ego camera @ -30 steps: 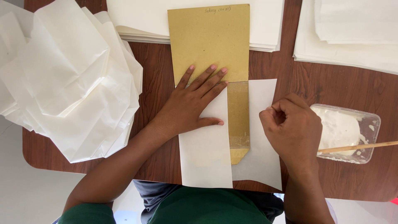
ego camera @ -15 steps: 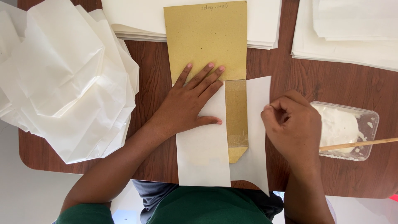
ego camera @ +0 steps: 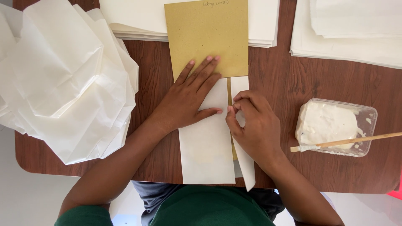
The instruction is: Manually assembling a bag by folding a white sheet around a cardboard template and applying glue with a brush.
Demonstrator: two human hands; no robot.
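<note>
A white paper sheet (ego camera: pixel 207 146) lies folded around a tan cardboard template (ego camera: pixel 205 37) in the middle of the wooden table (ego camera: pixel 301 88). My left hand (ego camera: pixel 188 98) lies flat, fingers spread, pressing the left flap and the cardboard. My right hand (ego camera: pixel 253 125) pinches the edge of the right flap (ego camera: pixel 245 167) and holds it folded over toward the centre. Only a thin strip of cardboard shows between the two flaps.
A pile of folded white paper bags (ego camera: pixel 63 79) fills the left side. Stacks of white sheets (ego camera: pixel 264 21) lie at the top and top right (ego camera: pixel 347 29). A clear plastic tub of white paste (ego camera: pixel 335 125) with a wooden stick (ego camera: pixel 356 140) stands at the right.
My right hand has moved left, folding the right flap of the white sheet over the cardboard strip until it nearly meets the left flap. My left hand has stayed pressed in place.
</note>
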